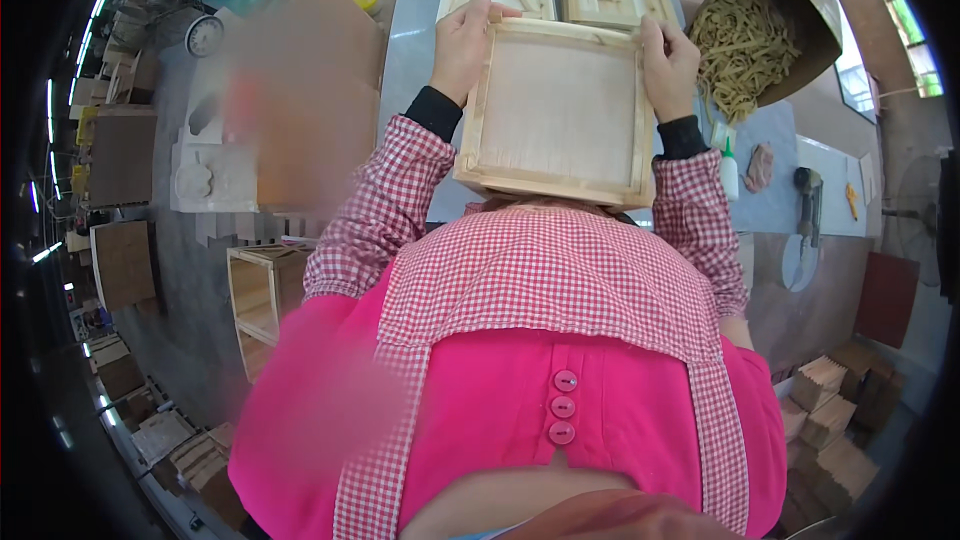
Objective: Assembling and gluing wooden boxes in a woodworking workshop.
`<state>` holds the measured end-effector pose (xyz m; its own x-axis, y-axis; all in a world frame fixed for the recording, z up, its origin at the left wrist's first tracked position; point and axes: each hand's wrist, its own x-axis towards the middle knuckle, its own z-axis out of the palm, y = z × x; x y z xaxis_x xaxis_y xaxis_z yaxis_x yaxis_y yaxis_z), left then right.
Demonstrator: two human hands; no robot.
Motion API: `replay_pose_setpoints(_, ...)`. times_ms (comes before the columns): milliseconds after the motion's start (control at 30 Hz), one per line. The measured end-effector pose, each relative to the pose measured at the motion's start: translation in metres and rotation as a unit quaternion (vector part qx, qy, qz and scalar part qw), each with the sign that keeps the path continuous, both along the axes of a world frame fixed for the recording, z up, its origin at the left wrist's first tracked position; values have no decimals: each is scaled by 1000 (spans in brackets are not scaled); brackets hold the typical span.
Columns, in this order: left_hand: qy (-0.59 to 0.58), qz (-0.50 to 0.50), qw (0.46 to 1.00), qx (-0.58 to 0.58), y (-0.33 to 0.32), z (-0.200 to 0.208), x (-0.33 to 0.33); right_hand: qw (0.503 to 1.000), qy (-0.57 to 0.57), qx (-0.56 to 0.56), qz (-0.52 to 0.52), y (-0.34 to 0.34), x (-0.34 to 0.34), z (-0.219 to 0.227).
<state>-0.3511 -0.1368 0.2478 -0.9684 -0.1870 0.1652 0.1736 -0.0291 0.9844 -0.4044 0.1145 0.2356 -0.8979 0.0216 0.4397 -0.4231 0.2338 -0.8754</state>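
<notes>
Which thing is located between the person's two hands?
In the head view, a pale wooden box is between the left hand and the right hand, held near its upper corners.

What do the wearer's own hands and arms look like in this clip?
The left hand and right hand are ungloved. Both forearms wear loose, wrinkled sleeves in a small red-and-white check, ending in plain, snug black cuffs at the wrists. No cables show on them.
</notes>
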Motion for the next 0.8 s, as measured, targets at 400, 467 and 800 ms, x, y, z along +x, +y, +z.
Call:
replay_pose_setpoints(400,-11,150,988,42,-20,0,28,981,-144,-122,-51,14,166,22)
replay_pose_setpoints(467,-21,183,982,51,-17,1,34,977,-123,-152,-85,6,163,14)
replay_pose_setpoints(800,-124,211,969,37,15,18,163,997,-33,-75,13,11,24,4)
